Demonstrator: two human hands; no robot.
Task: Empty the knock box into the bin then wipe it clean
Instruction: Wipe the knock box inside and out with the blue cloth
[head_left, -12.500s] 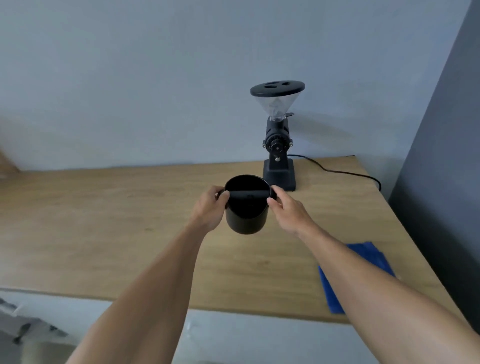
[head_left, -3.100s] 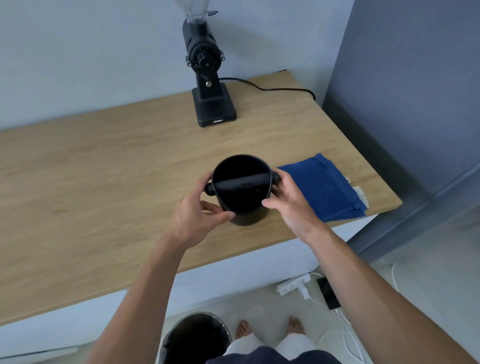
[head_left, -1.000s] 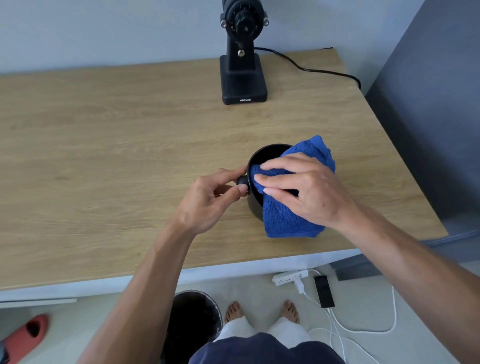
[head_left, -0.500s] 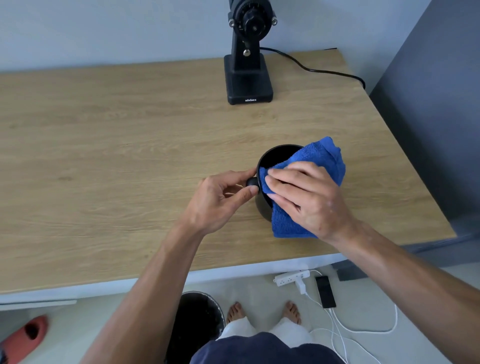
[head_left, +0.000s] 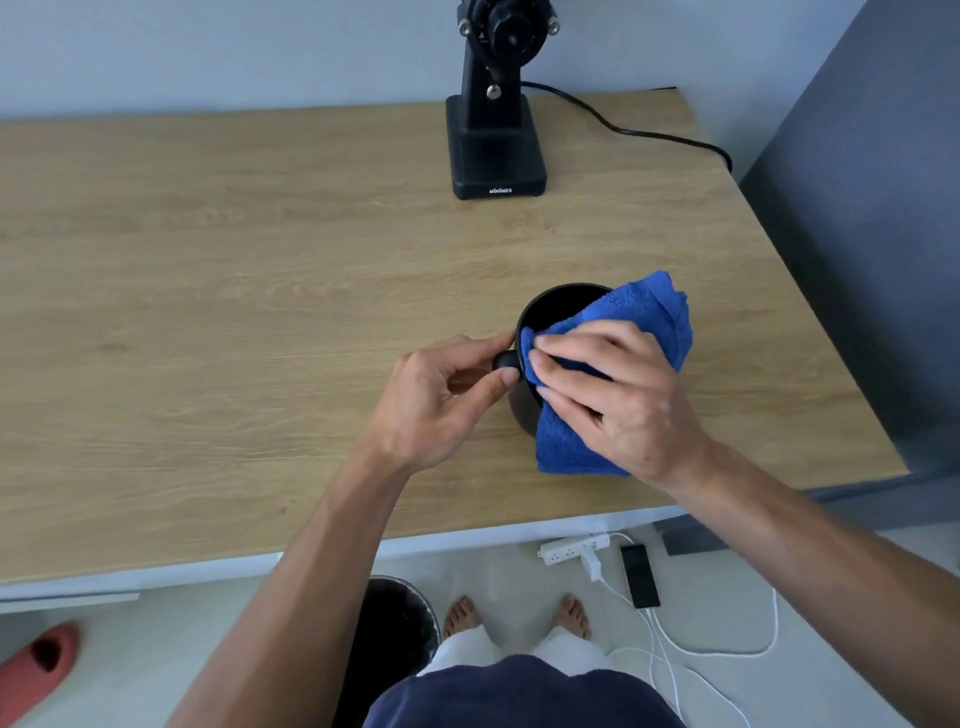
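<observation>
My left hand (head_left: 436, 400) pinches the knock box (head_left: 556, 306) bar end (head_left: 505, 360) so it can't spin, right hand (head_left: 618, 395) presses cloth (head_left: 649, 312) onto it, fingers flat.

Two bare forearms (head_left: 311, 571), a dark navy top (head_left: 524, 696) at the bottom edge, white trouser legs (head_left: 566, 649) — just the ends showing — bare feet (head_left: 571, 616).

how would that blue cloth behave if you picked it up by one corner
Probably floppy: the blue cloth drapes over the black pot rim and sags down its side. Its looped pile looks grippy, so it likely won't slip under the right hand pressing it.
</observation>
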